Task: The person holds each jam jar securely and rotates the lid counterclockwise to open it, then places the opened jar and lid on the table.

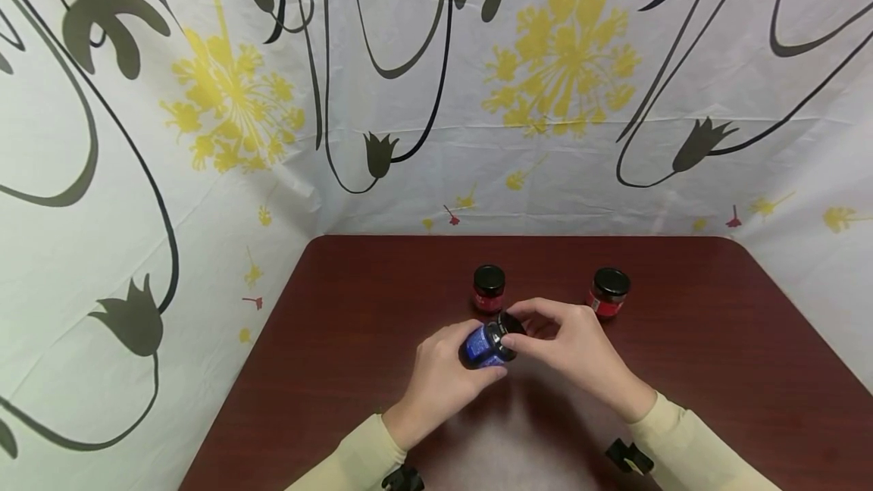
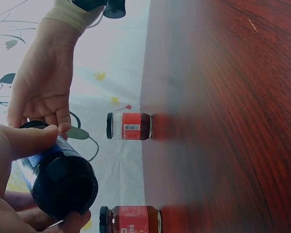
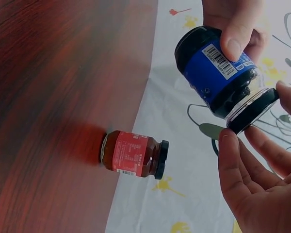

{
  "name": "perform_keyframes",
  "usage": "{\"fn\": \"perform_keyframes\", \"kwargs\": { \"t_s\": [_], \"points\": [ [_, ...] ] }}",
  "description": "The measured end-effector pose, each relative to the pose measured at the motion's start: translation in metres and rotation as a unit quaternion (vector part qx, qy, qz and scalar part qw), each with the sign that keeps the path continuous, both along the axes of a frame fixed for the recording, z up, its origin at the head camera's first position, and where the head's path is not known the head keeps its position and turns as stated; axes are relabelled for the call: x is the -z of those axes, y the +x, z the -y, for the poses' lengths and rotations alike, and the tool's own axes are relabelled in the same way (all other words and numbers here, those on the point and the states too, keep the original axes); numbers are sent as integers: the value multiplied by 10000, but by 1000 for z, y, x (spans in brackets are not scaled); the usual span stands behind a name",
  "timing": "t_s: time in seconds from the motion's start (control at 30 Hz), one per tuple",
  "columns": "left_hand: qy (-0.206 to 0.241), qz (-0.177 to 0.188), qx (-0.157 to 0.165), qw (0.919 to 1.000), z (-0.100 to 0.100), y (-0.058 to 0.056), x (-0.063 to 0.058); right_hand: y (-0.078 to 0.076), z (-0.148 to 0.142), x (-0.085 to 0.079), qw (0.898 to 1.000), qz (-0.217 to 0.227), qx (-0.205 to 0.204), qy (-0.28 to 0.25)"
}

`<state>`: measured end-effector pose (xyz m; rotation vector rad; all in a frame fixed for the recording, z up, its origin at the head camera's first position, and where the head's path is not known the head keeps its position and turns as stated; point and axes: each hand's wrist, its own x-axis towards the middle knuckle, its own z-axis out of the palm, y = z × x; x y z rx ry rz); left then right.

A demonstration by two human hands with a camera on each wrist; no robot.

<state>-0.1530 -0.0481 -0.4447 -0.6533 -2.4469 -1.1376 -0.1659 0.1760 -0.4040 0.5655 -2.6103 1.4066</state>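
Tilted above the table is a dark glass jar (image 3: 199, 63) with a blue barcode label and a black lid (image 3: 253, 110). My left hand (image 1: 446, 364) grips the jar's body, thumb along the label in the right wrist view. With fingertips and thumb, my right hand (image 1: 576, 351) pinches the rim of the lid, which sits on the jar's mouth. Just beyond the hands stands a red-labelled jar (image 1: 489, 290) with a black lid. A second red-labelled jar (image 1: 608, 292), also black-lidded, stands to its right, behind the right hand.
The dark red wooden table (image 1: 368, 279) has rounded far corners. A white cloth (image 1: 382, 104) with grey flower and yellow blossom prints hangs behind it and at the sides. Both sleeves carry small black wrist devices (image 1: 629, 457).
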Motion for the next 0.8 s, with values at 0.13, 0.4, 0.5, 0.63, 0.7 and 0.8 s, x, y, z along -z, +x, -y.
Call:
{"fn": "perform_keyframes", "kwargs": {
  "t_s": [0.13,0.4,0.5,0.63,0.7,0.8],
  "points": [
    [-23,-2,11,10000,1,-1,0,-1,-1,1,10000,-33,-70,-33],
    [10,115,92,9999,2,-1,1,-3,-2,2,9995,-101,-268,-126],
    [-13,208,96,9997,3,-1,0,-3,-2,2,9995,-88,-300,-106],
    [-18,388,123,9992,3,-1,0,-3,-3,2,9993,-15,-365,-128],
    [-8,455,136,9989,3,-1,-1,-3,-4,2,9990,25,-409,-168],
    [-7,506,141,9986,3,-1,-1,-3,-5,3,9986,77,-469,-223]
  ]
}}
